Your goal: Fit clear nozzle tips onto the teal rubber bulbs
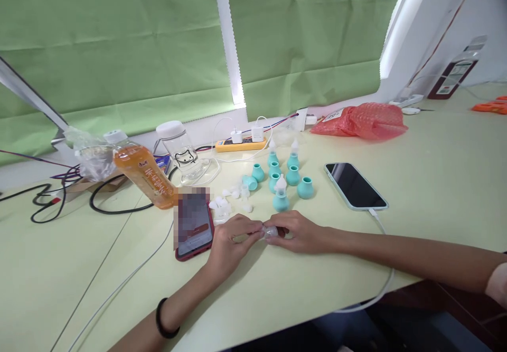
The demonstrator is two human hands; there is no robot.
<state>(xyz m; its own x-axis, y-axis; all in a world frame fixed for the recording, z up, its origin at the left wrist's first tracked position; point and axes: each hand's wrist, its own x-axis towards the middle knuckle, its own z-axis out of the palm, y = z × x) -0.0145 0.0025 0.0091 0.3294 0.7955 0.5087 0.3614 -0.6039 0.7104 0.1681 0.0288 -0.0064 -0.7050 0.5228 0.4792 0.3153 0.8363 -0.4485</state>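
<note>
My left hand (232, 241) and my right hand (297, 231) meet over the pale green table (356, 267), both pinched on a small clear plastic piece (271, 231). Just behind them stand several teal rubber bulbs (293, 175); some carry white nozzle tips, such as the nearest one (281, 196). Loose white and clear tips (229, 199) lie scattered left of the bulbs. A red-cased phone (194, 228) lies right beside my left hand.
A tilted bottle of orange drink (144, 172) and a clear lidded jar (184, 154) stand at the left. A phone on a white cable (355, 186) lies to the right. A yellow power strip (241, 143), a red bag (360, 121) and black cables (47, 199) line the back.
</note>
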